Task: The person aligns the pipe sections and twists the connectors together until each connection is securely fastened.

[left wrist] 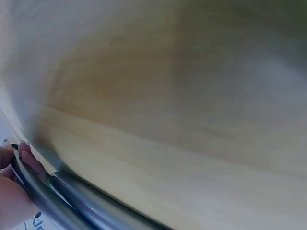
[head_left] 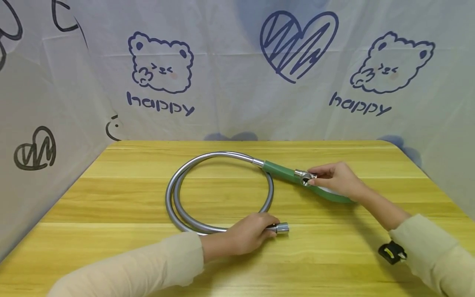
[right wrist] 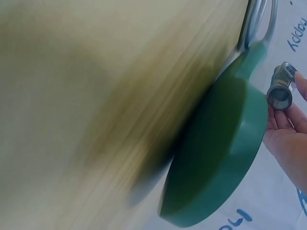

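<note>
My left hand (head_left: 246, 235) grips the free end of a grey metal shower hose (head_left: 170, 194), just behind its chrome end nut (head_left: 283, 228). In the left wrist view, fingers (left wrist: 31, 160) curl round the hose (left wrist: 88, 199). The hose loops across the table and joins a green shower head (head_left: 280, 171) at its handle. My right hand (head_left: 339, 181) pinches a small silver threaded tee fitting (head_left: 305, 177) over the shower head. An open threaded port of the fitting (right wrist: 279, 97) shows in the right wrist view, near the green head (right wrist: 235, 148), whose white part is mostly hidden.
Everything lies on a yellow wood-grain table (head_left: 122, 194). A white cloth (head_left: 230, 74) with bear and heart drawings hangs behind it and at the sides. Below the right sleeve hangs a small black item (head_left: 391, 252) with a yellow mark.
</note>
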Motion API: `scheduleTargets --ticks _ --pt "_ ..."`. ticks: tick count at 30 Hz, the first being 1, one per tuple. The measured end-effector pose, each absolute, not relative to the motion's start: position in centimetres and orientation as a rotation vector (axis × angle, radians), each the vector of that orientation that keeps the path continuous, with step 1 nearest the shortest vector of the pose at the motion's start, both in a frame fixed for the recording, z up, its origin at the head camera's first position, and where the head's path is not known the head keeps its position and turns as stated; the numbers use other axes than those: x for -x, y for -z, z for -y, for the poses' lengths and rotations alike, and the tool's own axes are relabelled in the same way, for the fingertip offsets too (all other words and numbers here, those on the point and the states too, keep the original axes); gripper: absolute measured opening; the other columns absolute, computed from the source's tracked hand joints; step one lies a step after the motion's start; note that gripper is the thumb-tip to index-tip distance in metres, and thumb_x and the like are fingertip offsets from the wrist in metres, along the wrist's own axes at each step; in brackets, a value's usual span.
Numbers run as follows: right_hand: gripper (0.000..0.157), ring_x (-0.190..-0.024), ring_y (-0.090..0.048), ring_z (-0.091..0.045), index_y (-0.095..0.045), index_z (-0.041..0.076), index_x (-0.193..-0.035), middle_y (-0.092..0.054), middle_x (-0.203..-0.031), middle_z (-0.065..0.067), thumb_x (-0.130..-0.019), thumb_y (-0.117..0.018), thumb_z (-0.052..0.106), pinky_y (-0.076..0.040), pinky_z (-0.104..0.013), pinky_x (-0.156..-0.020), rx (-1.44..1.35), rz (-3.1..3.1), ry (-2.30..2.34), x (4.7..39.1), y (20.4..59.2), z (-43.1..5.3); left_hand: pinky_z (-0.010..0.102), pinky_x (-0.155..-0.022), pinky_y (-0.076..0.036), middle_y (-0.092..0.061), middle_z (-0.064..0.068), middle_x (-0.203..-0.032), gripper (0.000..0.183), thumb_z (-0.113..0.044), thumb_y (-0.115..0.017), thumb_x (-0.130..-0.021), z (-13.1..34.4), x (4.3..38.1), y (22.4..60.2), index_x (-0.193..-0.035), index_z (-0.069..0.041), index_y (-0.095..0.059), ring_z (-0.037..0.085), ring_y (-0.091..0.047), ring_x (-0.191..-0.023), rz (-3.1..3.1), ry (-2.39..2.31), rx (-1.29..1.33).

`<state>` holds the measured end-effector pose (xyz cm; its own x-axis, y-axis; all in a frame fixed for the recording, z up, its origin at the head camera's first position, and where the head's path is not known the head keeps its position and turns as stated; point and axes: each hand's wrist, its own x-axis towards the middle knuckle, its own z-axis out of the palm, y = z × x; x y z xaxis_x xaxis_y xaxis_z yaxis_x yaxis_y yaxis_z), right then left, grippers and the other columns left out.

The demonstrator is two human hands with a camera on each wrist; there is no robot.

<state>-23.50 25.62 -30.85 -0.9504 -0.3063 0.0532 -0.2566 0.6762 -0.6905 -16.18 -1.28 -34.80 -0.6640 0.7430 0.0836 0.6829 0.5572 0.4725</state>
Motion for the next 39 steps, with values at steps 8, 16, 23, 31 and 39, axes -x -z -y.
scheduleTargets --ticks 8,16,23,31,39 --pt "0.041 -0.078 -0.061 -0.001 -0.061 -0.004 -0.118 -0.067 -0.105 -0.020 -0.084 -0.069 0.019 -0.051 -0.021 -0.066 0.511 -2.737 1.178 22.9 31.4 -25.0 0.022 -0.088 -0.048 -0.066 0.008 -0.109 0.025 -0.013 -0.053 -0.094 2.4 16.6 34.9 -0.114 -0.001 -0.061 0.015 -0.062 -0.101 -2.613 -0.760 -1.243" --pt "0.037 -0.077 -0.060 0.003 -0.064 -0.005 -0.113 -0.068 -0.104 -0.019 -0.082 -0.070 0.015 -0.049 -0.018 -0.063 0.598 -2.676 1.223 22.0 31.6 -24.2 0.015 -0.073 -0.047 -0.068 0.006 -0.101 0.027 -0.019 -0.057 -0.093 3.3 16.5 34.7 -0.111 -0.001 -0.063 0.004 -0.059 -0.083 -2.583 -0.863 -1.171" --pt "0.035 -0.078 -0.063 0.002 -0.065 -0.006 -0.108 -0.071 -0.096 -0.015 -0.082 -0.071 0.015 -0.051 -0.019 -0.064 0.767 -2.631 1.261 21.1 32.3 -23.8 0.015 -0.071 -0.048 -0.069 0.005 -0.096 0.027 -0.024 -0.059 -0.091 3.6 16.6 35.0 -0.107 -0.003 -0.066 0.004 -0.060 -0.080 -2.665 -0.849 -1.150" --pt "0.039 -0.085 -0.063 0.002 -0.064 -0.009 -0.109 -0.070 -0.099 -0.019 -0.081 -0.072 0.016 -0.051 -0.018 -0.074 0.802 -2.558 1.281 20.4 32.5 -23.2 0.013 -0.062 -0.044 -0.068 0.003 -0.083 0.025 -0.026 -0.061 -0.090 3.6 16.7 35.0 -0.099 -0.003 -0.068 0.000 -0.052 -0.067 -2.677 -0.890 -1.144" --pt "0.037 -0.088 -0.061 0.004 -0.063 -0.009 -0.110 -0.066 -0.107 -0.023 -0.082 -0.070 0.014 -0.052 -0.020 -0.074 0.848 -2.507 1.242 19.5 32.7 -22.9 0.012 -0.054 -0.039 -0.061 -0.001 -0.069 0.022 -0.026 -0.062 -0.089 3.7 16.6 34.8 -0.085 -0.005 -0.067 -0.001 -0.043 -0.058 -2.683 -0.933 -1.118"
